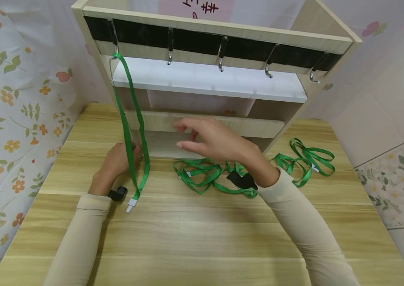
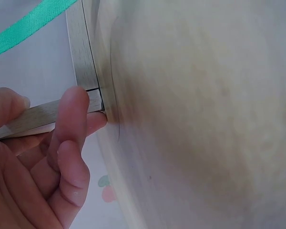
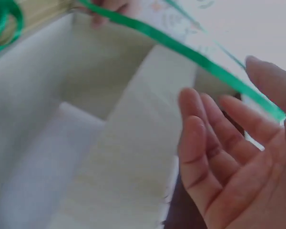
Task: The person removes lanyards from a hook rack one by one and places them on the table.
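A pale wooden shelf [image 1: 220, 123] with a row of metal hooks stands at the back of the table. My left hand [image 1: 118, 161] grips its lower left part; in the left wrist view, thumb and fingers [image 2: 72, 117] lie on either side of the wooden board [image 2: 40, 114]. From the leftmost hook [image 1: 114, 37] hangs a green lanyard [image 1: 126, 131], its white clip [image 1: 131, 204] at the lower end, passing in front of my left hand. My right hand [image 1: 212, 137] hovers before the shelf's lower middle, fingers loosely bent and holding nothing.
Several coiled green lanyards [image 1: 202, 172] lie on the wooden table [image 1: 187, 238] in front of the shelf and to its right [image 1: 310, 157]. A black piece [image 1: 241, 180] lies among them. Floral cloth [image 1: 16, 131] covers the left wall; a tiled wall [image 1: 398, 171] borders the right side.
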`<state>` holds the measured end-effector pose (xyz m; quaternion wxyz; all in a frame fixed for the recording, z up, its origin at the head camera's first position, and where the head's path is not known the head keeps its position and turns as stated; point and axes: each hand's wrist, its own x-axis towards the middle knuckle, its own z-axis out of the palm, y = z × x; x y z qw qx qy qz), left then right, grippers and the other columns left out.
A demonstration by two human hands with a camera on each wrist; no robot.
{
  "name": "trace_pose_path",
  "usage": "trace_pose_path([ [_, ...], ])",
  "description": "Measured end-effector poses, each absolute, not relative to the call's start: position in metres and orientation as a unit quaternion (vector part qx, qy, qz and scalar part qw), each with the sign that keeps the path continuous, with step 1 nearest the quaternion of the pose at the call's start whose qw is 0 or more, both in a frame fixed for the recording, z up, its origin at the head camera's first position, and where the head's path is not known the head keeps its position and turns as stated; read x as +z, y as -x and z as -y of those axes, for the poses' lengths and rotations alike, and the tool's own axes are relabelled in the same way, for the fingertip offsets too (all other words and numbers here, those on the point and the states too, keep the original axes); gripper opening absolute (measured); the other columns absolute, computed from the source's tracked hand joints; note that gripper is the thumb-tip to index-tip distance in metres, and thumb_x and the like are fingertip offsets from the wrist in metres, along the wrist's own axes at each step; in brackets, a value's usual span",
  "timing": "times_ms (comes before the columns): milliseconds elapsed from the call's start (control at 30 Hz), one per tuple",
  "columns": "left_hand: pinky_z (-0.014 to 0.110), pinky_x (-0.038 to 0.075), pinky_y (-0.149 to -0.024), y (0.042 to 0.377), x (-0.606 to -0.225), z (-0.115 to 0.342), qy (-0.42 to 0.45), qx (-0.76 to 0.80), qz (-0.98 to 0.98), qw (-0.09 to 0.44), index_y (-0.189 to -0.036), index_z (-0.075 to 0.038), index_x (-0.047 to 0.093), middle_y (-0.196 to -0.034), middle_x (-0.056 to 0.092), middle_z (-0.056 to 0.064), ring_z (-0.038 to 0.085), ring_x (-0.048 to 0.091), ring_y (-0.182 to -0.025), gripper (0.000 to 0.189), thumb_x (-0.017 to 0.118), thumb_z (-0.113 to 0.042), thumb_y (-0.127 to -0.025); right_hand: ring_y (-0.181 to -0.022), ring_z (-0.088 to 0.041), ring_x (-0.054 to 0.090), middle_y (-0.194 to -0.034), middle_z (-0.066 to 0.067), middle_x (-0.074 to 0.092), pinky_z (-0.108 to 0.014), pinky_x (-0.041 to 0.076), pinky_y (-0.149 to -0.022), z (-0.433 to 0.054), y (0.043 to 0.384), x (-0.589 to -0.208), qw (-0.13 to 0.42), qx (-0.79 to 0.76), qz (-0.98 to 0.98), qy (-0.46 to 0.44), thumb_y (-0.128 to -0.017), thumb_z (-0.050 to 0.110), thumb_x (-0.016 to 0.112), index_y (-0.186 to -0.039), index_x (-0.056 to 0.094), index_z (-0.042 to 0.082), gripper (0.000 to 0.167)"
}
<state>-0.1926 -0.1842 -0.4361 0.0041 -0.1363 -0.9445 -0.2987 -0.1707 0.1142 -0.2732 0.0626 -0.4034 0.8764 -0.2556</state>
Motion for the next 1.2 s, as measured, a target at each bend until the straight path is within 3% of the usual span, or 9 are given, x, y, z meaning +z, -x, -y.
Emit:
trace_pose_path([
  [200,0.032,0.039,-0.051,0.193,-0.436,0.184,0.137,-0.294,0.946,0.005,-0.074,-0.002,0.060,-0.062,0.057,0.008,0.024,0.051,-0.056,0.038,0.045,-0.020,-0.104,-0.093,-0.004,0.062,-0.128,-0.005,0.058,-0.024,0.051,-0.075,-0.091,0.165,-0.250,-0.007,-0.312,-0.857,0.411,-0.096,0.033,0.065,-0.146,0.043,0.009,0.059],
  [400,0.033,0.039,-0.053,0.194,-0.435,0.186,0.137,-0.294,0.946,0.000,-0.076,-0.003,0.058,-0.064,0.056,0.008,0.024,0.050,-0.058,0.036,0.043,-0.020,-0.104,-0.084,-0.004,0.061,-0.124,-0.006,0.056,-0.022,0.050,-0.076,-0.069,0.166,-0.241,-0.032,-0.355,-0.848,0.393,-0.094,0.035,0.067,-0.151,0.033,0.008,0.071],
  [633,0.033,0.038,-0.054,0.194,-0.436,0.187,0.130,-0.297,0.946,-0.008,-0.078,-0.003,0.056,-0.066,0.055,0.010,0.025,0.051,-0.059,0.034,0.043,-0.021,-0.104,-0.065,-0.010,0.057,-0.104,-0.002,0.061,-0.023,0.047,-0.067,-0.035,0.176,-0.245,0.014,-0.410,-0.841,0.354,-0.093,0.033,0.069,-0.149,0.034,0.010,0.070],
  [833,0.033,0.039,-0.053,0.195,-0.436,0.188,0.138,-0.301,0.944,0.001,-0.076,-0.004,0.054,-0.063,0.056,0.009,0.024,0.052,-0.058,0.031,0.044,-0.017,-0.103,-0.063,-0.017,0.062,-0.087,-0.001,0.064,-0.026,0.049,-0.066,-0.013,0.180,-0.246,0.089,-0.459,-0.829,0.307,-0.093,0.033,0.068,-0.150,0.030,0.010,0.073],
  [1000,0.034,0.039,-0.054,0.195,-0.436,0.189,0.143,-0.296,0.944,0.016,-0.075,-0.004,0.053,-0.063,0.055,0.009,0.024,0.052,-0.059,0.028,0.044,-0.012,-0.101,-0.057,-0.015,0.059,-0.071,0.000,0.061,-0.024,0.042,-0.059,0.006,0.181,-0.247,0.078,-0.451,-0.838,0.296,-0.094,0.038,0.067,-0.138,0.041,0.012,0.057],
  [1133,0.034,0.040,-0.054,0.194,-0.435,0.188,0.138,-0.294,0.946,0.011,-0.076,-0.003,0.054,-0.065,0.056,0.010,0.024,0.052,-0.060,0.024,0.046,-0.007,-0.099,-0.052,-0.016,0.058,-0.064,-0.002,0.058,-0.023,0.037,-0.052,0.012,0.181,-0.246,0.046,-0.467,-0.838,0.280,-0.098,0.031,0.062,-0.110,0.056,0.010,0.025],
  [1200,0.034,0.039,-0.054,0.195,-0.436,0.187,0.136,-0.293,0.946,0.006,-0.074,-0.004,0.054,-0.063,0.054,0.009,0.024,0.051,-0.059,0.027,0.046,-0.010,-0.100,-0.051,-0.018,0.057,-0.064,-0.003,0.058,-0.023,0.035,-0.050,0.010,0.180,-0.244,0.035,-0.488,-0.827,0.276,-0.100,0.025,0.059,-0.096,0.058,0.008,0.017],
])
